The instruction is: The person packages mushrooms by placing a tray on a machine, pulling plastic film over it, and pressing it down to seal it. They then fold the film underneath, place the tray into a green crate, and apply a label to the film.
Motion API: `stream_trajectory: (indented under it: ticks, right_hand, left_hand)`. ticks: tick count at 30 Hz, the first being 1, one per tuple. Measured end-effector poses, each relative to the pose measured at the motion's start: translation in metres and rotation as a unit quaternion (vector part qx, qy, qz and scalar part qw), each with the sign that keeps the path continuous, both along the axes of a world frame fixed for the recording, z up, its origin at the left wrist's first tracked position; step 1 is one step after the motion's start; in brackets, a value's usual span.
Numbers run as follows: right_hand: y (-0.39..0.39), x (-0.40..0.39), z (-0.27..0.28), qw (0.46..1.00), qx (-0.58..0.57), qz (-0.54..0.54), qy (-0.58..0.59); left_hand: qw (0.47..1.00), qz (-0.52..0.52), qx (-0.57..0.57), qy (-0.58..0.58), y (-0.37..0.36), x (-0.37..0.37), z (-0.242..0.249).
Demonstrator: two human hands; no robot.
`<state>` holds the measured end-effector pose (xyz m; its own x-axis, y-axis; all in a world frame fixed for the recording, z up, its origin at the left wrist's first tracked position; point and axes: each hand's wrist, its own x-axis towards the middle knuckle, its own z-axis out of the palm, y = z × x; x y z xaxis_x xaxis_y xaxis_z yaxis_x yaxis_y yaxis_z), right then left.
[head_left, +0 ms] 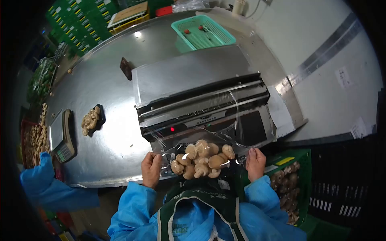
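Note:
Clear plastic film [238, 140] runs from the wrapping machine [205, 108] toward me, over a pile of brown mushrooms [203, 158]. The mushrooms appear to rest in a dark tray, mostly hidden under them, at the table's near edge. To the left of the pile, my left hand [150, 168] is closed on the film's edge. On the opposite side my right hand [255, 164] pinches the film too, with the thumb up. Between the hands the film is stretched and shows glare. A red light glows on the machine's front.
Left on the metal table [96, 156] are a scale [62, 136] and another tray of mushrooms [91, 119]. A co-worker's blue sleeve [44, 180] reaches toward a mushroom crate [30, 138]. A green crate of mushrooms [307, 176] stands right; a teal basket [229, 38] sits behind.

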<state>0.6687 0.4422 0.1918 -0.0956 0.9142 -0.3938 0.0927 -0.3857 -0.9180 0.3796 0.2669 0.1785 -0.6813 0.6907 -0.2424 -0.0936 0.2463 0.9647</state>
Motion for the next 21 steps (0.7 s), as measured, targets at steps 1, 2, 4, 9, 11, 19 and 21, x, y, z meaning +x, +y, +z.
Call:
stream_trajectory:
  ticks: [1, 2, 4, 9, 11, 19, 21]
  right_hand:
    - [-0.010, 0.009, 0.004, 1.000, -0.017, -0.015, 0.007]
    - [-0.015, 0.022, -0.011, 0.999, -0.025, -0.012, -0.018]
    - [-0.024, 0.027, -0.057, 0.997, 0.027, -0.032, -0.060]
    - [-0.041, -0.016, -0.142, 0.979, 0.138, -0.144, 0.048]
    - [-0.042, -0.033, -0.072, 0.854, -0.133, -0.017, 0.502]
    - [-0.121, -0.043, 0.010, 0.681, -0.219, 0.176, 0.677]
    - [-0.148, -0.038, 0.025, 0.672, -0.157, 0.196, 0.697]
  left_hand:
    - [1.000, -0.010, -0.005, -0.005, -0.001, -0.002, -0.004]
    - [0.988, -0.059, -0.024, 0.140, 0.005, -0.005, -0.003]
    - [0.925, -0.142, -0.056, 0.348, 0.031, -0.010, -0.002]
    - [0.808, -0.254, -0.078, 0.526, 0.085, -0.004, -0.029]
    - [0.798, -0.291, -0.028, 0.527, 0.091, 0.007, -0.033]
    - [0.911, -0.280, 0.075, -0.294, 0.003, 0.061, 0.021]
    - [0.794, -0.436, 0.213, -0.365, -0.008, 0.060, 0.040]
